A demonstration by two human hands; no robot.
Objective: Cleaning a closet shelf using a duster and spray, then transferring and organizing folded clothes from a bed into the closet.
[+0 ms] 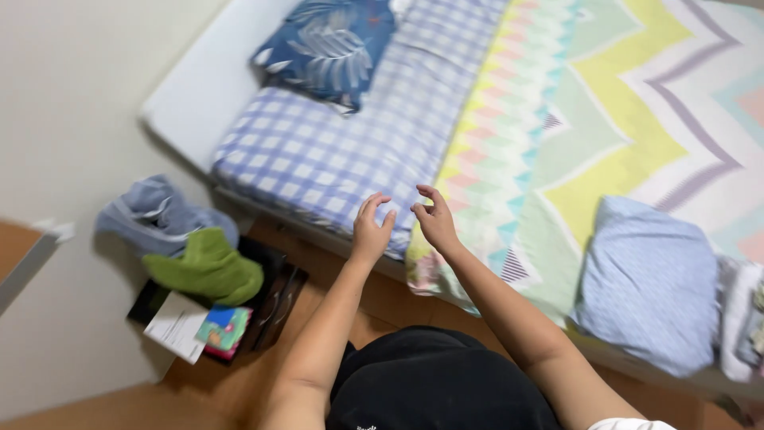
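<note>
My left hand (371, 229) and my right hand (435, 220) reach forward side by side over the near edge of a bed, fingers spread and curled, holding nothing. Under them lies a blue and white checked sheet (334, 151), and beside it a zigzag-patterned blanket (605, 111) in pastel yellow, green and pink. The right hand hovers at the blanket's near edge; whether either hand touches the fabric I cannot tell. A dark blue pillow with a leaf print (326, 44) lies at the far end of the bed.
A pale blue pillow (649, 283) lies on the bed's near right side, with folded cloth (744, 318) beyond it. On the wooden floor left of the bed sit a blue-grey garment (155, 215), a green cloth (208, 269), papers (179, 325) and a colourful box (225, 328).
</note>
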